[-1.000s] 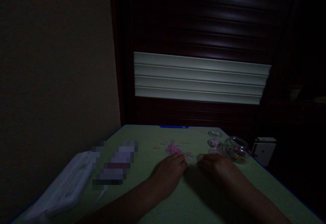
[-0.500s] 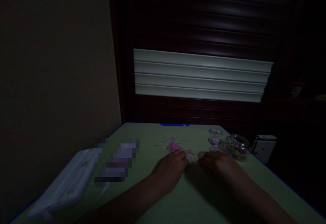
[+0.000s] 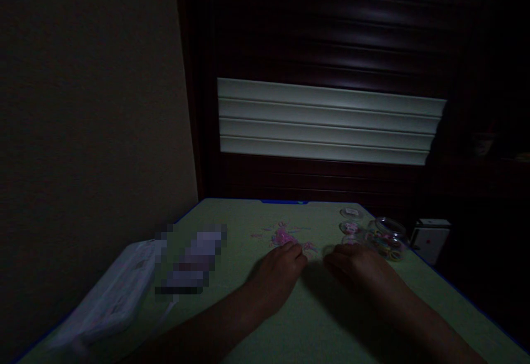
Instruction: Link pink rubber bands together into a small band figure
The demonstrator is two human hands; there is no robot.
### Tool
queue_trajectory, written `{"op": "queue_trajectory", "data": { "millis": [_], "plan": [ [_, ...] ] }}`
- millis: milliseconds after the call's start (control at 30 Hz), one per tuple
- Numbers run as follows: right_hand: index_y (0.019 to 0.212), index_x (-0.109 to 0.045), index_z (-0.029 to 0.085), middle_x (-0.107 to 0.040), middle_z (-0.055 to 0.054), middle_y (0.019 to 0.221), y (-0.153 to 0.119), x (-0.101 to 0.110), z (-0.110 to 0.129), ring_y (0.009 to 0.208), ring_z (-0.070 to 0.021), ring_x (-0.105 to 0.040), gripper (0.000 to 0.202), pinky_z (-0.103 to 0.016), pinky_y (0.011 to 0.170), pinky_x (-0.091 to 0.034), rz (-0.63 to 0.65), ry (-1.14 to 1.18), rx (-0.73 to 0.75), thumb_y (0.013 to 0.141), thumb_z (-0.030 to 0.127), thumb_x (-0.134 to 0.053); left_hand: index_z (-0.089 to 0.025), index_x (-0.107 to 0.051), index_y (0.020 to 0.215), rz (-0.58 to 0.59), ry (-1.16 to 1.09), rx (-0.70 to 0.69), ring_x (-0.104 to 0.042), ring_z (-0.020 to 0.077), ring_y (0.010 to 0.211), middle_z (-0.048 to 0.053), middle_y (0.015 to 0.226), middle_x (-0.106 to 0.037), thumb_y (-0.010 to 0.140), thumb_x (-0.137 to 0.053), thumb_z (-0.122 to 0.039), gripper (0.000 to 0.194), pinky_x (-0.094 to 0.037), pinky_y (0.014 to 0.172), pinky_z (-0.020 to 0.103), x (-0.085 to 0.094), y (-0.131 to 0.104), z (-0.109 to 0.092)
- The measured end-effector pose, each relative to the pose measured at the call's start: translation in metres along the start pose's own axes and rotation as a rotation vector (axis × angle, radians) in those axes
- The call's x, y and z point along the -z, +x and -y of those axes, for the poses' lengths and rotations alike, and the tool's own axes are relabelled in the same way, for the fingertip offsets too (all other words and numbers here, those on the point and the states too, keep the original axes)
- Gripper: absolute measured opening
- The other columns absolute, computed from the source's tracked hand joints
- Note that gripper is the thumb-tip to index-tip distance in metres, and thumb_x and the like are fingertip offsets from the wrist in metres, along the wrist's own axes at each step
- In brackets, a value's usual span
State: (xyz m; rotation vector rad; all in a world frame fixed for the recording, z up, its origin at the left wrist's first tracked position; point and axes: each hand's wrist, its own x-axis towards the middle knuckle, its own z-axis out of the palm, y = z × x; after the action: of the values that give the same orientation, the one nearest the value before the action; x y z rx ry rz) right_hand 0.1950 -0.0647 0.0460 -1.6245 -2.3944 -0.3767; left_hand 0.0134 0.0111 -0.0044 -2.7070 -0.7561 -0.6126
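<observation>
My left hand (image 3: 281, 267) rests low over the table with its fingers curled, just in front of a small pink pile (image 3: 283, 236). Thin coloured pieces (image 3: 308, 247), like small rubber bands, lie scattered around that pile. To the right, my right hand (image 3: 354, 264) is also closed, its fingertips pinched together near the tabletop. Whatever either hand holds is too dark and small to make out. Beyond my right hand stands a clear jar (image 3: 387, 237) of coloured bands. A small round clear container (image 3: 350, 228) with pink pieces sits beside it; another is partly hidden by my hand.
A clear lid (image 3: 351, 213) with a label lies at the table's far right. On the left are a white power-strip-like case (image 3: 107, 292) and a blurred-out flat object (image 3: 192, 259) with a cable. A wall borders the green table (image 3: 265, 331) on the left.
Both hands stay almost in place, still closed. My right hand has shifted very slightly to the right. The room looks a little dimmer.
</observation>
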Motion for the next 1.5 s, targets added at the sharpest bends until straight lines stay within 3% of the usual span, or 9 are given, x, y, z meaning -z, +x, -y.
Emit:
{"op": "queue_trajectory", "data": {
  "millis": [367, 767, 1133, 1500],
  "plan": [
    [0.079, -0.065, 0.019, -0.062, -0.002, 0.072, -0.002, -0.005, -0.002, 0.067, -0.0125, -0.056, 0.024, -0.023, 0.06, -0.032, -0.046, 0.023, 0.001, 0.086, 0.014, -0.043, -0.015, -0.052, 0.086, -0.068, 0.053, -0.066, -0.05, 0.0174, 0.081, 0.002, 0.086, -0.052, 0.087, -0.045, -0.011, 0.009, -0.043, 0.07, 0.03, 0.007, -0.002, -0.004],
    [0.077, -0.065, 0.02, -0.061, -0.002, 0.072, -0.001, 0.0, -0.002, 0.066, -0.0122, -0.055, 0.024, -0.023, 0.058, -0.032, -0.008, 0.015, 0.005, 0.086, 0.016, -0.043, -0.015, -0.053, 0.086, -0.079, 0.044, -0.08, -0.05, 0.0172, 0.079, 0.003, 0.085, -0.052, 0.089, -0.045, -0.015, 0.008, -0.043, 0.068, 0.03, 0.011, -0.003, -0.005],
    [0.081, -0.065, 0.019, -0.062, -0.003, 0.072, -0.004, 0.0, 0.001, 0.067, -0.0128, -0.056, 0.023, -0.024, 0.061, -0.035, -0.077, 0.103, 0.005, 0.086, 0.016, -0.043, -0.014, -0.054, 0.086, -0.181, 0.079, -0.162, -0.048, 0.0155, 0.074, 0.003, 0.08, -0.051, 0.091, -0.04, -0.015, 0.015, -0.041, 0.063, 0.029, 0.015, -0.006, -0.007],
    [0.081, -0.065, 0.019, -0.063, -0.004, 0.077, -0.003, -0.002, -0.001, 0.073, -0.014, -0.057, 0.023, -0.024, 0.066, -0.038, -0.05, 0.165, 0.012, 0.086, 0.015, -0.043, -0.014, -0.054, 0.089, -0.236, 0.101, -0.213, -0.046, 0.0157, 0.073, 0.002, 0.079, -0.052, 0.089, -0.044, -0.014, 0.01, -0.037, 0.062, 0.029, 0.019, -0.008, -0.008]
  ]
}}
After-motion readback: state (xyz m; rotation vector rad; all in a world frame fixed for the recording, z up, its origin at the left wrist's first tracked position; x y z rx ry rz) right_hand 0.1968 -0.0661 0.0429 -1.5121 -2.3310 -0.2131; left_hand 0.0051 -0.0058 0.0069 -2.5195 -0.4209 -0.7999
